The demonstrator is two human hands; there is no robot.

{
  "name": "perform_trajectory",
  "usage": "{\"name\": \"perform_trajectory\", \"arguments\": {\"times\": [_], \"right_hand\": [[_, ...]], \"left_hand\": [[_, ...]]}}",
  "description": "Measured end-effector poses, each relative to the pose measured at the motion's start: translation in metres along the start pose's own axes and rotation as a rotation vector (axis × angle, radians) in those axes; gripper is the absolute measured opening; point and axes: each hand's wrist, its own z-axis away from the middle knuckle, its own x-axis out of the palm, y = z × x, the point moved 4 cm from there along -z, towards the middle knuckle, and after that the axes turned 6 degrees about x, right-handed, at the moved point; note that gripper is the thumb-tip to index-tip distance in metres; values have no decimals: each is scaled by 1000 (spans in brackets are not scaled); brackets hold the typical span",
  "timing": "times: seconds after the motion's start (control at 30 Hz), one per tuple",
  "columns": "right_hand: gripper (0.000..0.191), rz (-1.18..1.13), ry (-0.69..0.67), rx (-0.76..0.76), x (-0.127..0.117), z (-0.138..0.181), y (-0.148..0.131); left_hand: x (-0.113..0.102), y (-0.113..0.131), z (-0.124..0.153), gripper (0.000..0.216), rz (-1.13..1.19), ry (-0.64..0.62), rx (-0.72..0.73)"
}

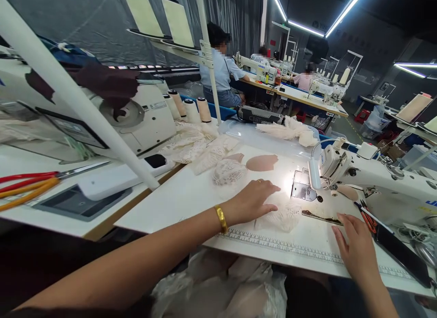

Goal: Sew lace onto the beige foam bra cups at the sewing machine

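Observation:
My left hand [254, 200], with a gold bracelet on the wrist, reaches over the white sewing table with its fingers stretched out. Just below its fingertips lies a sheer white lace piece [285, 217]; whether the thumb touches it I cannot tell. Beyond the hand are a rounded lace piece [228, 172] and a flat tan fabric piece [262, 162]. My right hand [357, 243] hovers at or rests on the table's right side, fingers apart and nothing in them. Ahead of it stands the sewing machine [372, 172], its lamp lighting the metal needle plate [303, 190].
A printed ruler [273, 243] runs along the front edge. On the right lie a dark phone-like slab [403, 256] and orange-handled snips [368, 219]. Left are a thread-stand pole [85, 99], thread cones [193, 110] and scissors [30, 183]. A co-worker [218, 72] sits further back.

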Motion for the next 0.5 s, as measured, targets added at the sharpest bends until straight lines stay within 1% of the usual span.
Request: {"name": "perform_trajectory", "arguments": {"times": [0.03, 0.07, 0.1, 0.13, 0.2, 0.27, 0.3, 0.33, 0.37, 0.4, 0.47, 0.5], "right_hand": [[36, -77, -13, -15, 1, -1, -10], [32, -141, -30, -22, 3, -2, -20], [29, -195, -46, -21, 4, -2, -28], [27, -243, -61, -17, 5, -2, -34], [24, -328, -88, 5, 6, -3, -42], [23, -403, -113, 31, 6, -4, -45], [23, -438, -128, 44, 6, -5, -46], [24, -470, -145, 57, 5, -7, -46], [24, -501, -164, 72, 5, -9, -46], [24, -529, -186, 89, 6, -11, -46], [25, -578, -238, 127, 6, -14, -46], [26, -604, -267, 147, 6, -16, -47]], "left_hand": [[10, 2, -6, 22, 8, -43, 22], [15, 4, -12, 17, 24, -59, 47], [14, 6, -17, 20, 41, -42, 76], [10, 8, -20, 24, 50, 3, 110], [-8, 15, -21, 26, 21, 158, 194], [-25, 27, -13, 23, -63, 314, 294], [-30, 35, -6, 22, -112, 358, 346], [-32, 42, 2, 23, -154, 370, 394], [-30, 49, 11, 24, -186, 343, 443], [-25, 55, 20, 23, -202, 280, 489], [-10, 66, 39, 12, -175, 106, 570], [-3, 69, 47, 10, -138, 23, 594]]}}
